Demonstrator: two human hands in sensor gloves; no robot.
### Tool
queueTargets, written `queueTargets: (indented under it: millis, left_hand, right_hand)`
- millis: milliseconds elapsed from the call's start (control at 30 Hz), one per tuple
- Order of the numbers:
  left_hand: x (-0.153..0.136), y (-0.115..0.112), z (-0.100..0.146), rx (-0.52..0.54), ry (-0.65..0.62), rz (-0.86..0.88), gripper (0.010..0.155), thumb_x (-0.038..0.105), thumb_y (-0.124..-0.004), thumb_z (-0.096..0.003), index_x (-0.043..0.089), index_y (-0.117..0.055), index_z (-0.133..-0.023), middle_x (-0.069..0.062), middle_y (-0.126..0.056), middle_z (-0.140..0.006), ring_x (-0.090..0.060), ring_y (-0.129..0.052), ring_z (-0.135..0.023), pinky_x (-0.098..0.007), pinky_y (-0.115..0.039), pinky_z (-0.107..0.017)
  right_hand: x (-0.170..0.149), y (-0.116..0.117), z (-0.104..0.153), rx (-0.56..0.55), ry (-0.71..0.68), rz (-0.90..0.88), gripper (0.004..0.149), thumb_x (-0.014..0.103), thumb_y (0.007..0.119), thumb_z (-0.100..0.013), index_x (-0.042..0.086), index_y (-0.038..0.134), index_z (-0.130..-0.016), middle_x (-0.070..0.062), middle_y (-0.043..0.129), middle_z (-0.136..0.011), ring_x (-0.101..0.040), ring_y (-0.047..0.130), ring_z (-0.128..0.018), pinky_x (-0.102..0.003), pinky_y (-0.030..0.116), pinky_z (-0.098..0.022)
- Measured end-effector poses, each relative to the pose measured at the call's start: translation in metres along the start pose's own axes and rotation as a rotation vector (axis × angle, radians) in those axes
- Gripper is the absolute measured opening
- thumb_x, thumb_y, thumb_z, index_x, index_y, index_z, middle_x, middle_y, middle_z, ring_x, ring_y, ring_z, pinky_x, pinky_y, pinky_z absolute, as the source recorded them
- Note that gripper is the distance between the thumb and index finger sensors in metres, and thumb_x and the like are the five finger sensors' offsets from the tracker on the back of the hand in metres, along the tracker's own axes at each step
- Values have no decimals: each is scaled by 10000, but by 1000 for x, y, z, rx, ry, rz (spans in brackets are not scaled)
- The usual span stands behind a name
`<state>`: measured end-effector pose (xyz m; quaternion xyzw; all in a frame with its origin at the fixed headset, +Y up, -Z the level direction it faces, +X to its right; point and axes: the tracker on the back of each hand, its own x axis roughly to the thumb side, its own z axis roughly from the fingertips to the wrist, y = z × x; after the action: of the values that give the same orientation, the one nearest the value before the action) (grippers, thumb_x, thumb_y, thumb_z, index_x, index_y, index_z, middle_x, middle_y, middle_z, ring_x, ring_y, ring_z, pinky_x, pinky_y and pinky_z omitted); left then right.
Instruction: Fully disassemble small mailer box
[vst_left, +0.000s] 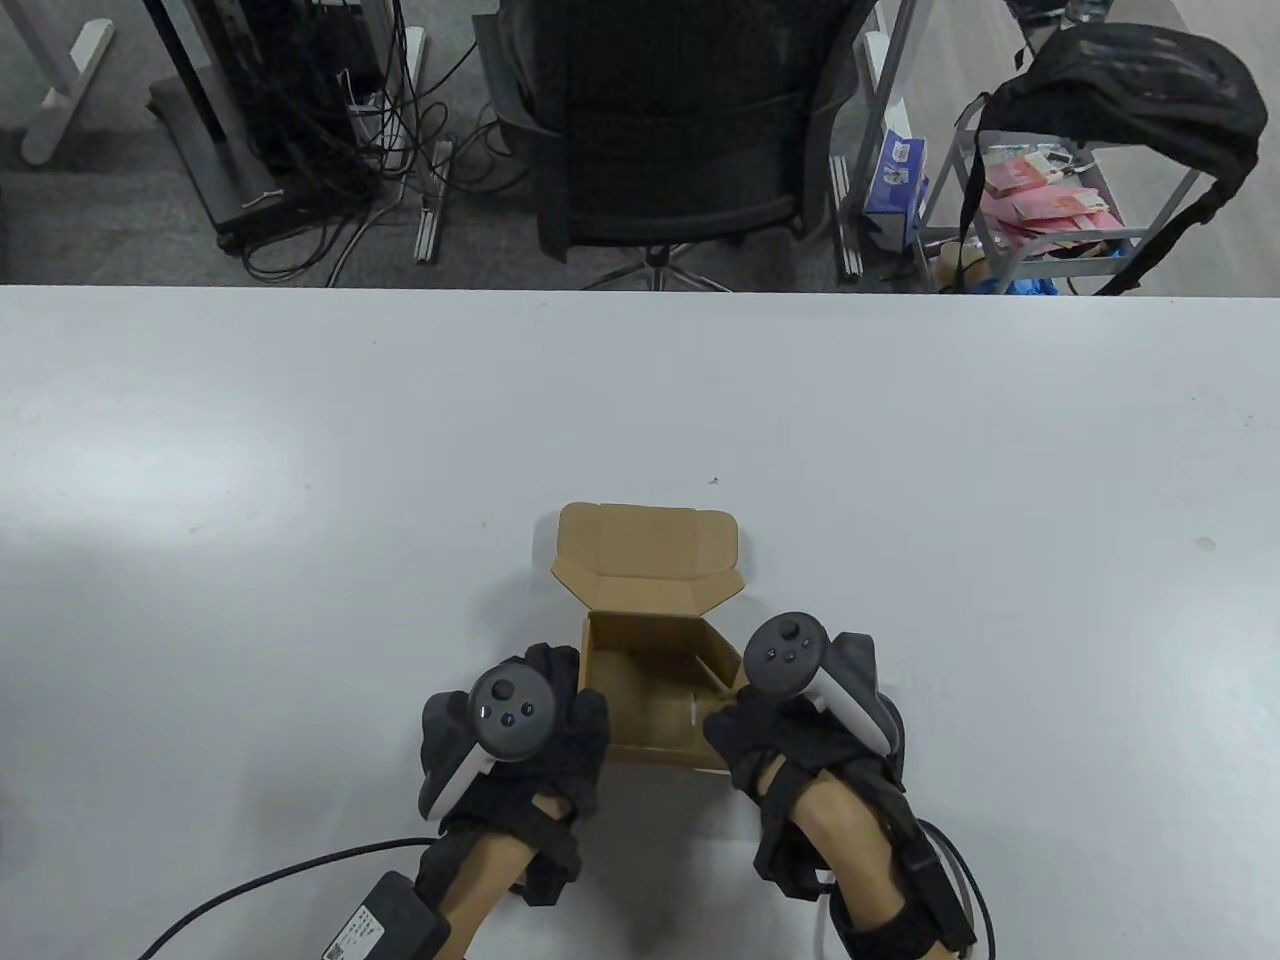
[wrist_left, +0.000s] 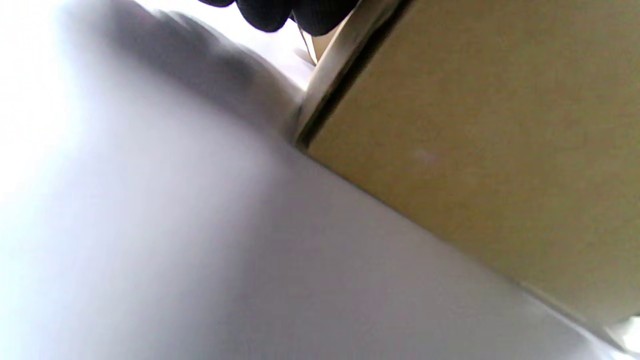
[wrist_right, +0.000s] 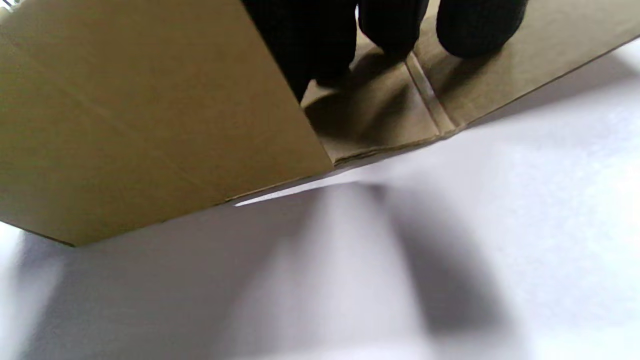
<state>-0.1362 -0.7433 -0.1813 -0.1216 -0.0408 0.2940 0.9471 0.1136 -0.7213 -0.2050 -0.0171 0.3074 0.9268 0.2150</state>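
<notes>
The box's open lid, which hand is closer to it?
Right. The right hand sits just below the lid corner; the left hand grips the box lower down.

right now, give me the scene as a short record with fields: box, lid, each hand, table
box: brown mailer box on the white table, near the front edge, walls upright
lid: open, folded back away from the person, its side flaps still bent
inside: looks empty
left hand: on the box's left side
right hand: on the box's right side, fingers against the cardboard
progress: only the lid is undone
beyond table: black chair
</notes>
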Motion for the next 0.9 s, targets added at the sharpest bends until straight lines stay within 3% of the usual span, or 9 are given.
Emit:
queueTargets:
  millis: [133, 300, 900]
  left_hand:
    - [4, 7, 3, 90, -34, -65, 834, 685, -546, -453, 78, -636, -1018, -214, -602, -1083, -488, -537, -1002, -662, -484, -696]
    - [8, 14, 7, 166, -34, -80, 701, 583, -637, -467, 52, -853, -870, -216, -853, -920, -475, -778, -877, -664, -619, -628]
    - [8, 16, 4, 114, -75, -43, 681, 491, -570, -476, 18, -828, -893, -236, -814, -935, -478, -748, -897, -653, -612, -643]
  right_hand:
    - [-1, 1, -3, 15, 1, -17, 622, 514, 638, -402, 130, 714, -885, -62, 540, -1047, -406, 402, -983, -617, 537, -661]
    - [-2, 1, -3, 28, -13, -36, 644, 530, 626, -401, 116, 707, -887, -75, 527, -1037, -408, 390, -959, -620, 525, -655]
    - [-6, 2, -3, 34, -23, -55, 658, 551, 614, -402, 110, 710, -880, -64, 517, -1014, -386, 370, -946, -605, 497, -646]
